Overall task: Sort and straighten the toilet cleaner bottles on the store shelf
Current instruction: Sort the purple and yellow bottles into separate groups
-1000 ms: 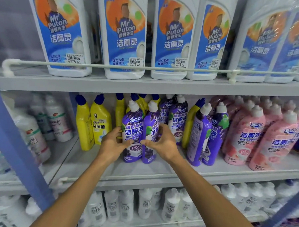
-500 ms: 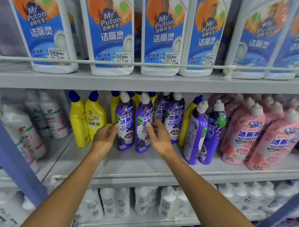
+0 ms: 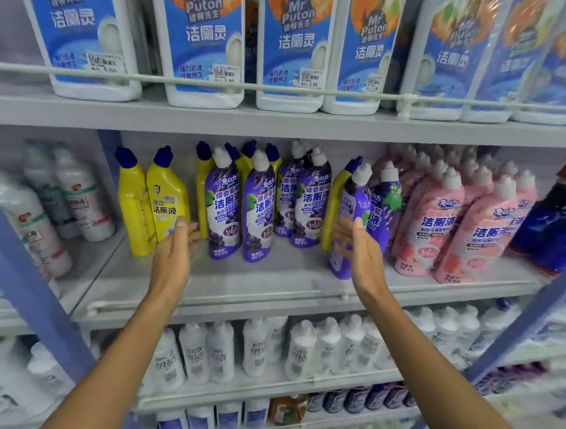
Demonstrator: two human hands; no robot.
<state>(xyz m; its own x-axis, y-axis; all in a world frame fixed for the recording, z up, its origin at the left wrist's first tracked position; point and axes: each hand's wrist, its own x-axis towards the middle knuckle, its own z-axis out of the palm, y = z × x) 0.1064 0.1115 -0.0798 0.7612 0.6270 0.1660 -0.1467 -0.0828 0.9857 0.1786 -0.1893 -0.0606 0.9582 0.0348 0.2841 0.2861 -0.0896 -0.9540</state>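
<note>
- While the front purple bottles (image 3: 221, 204) stand upright with labels out on the middle shelf (image 3: 278, 279), the group to their right is untidy; that is probably why the hands are spread so wide.
- The left hand (image 3: 174, 251) has straight, released fingers and grasps nothing; its tips lie at the label of a yellow bottle (image 3: 167, 200); I cannot tell if they touch; it looks placed to steady that bottle.
- The right hand (image 3: 361, 250) is likewise loose-fingered; its palm is turned to the leaning purple bottle (image 3: 355, 195) and covers its lower part; no curl round it shows; contact seems likely, not certain.
- That bottle tips its cap rightward, label turned aside, with a stray yellow bottle (image 3: 333, 199) slanting just behind; a flat palm suits pushing it upright.
- The pink bottles (image 3: 437, 220) lean together further right, apart from the hand; probably later work.
- The front rail (image 3: 214, 301) runs along the shelf edge, presumably to keep bottles from sliding off.
</note>
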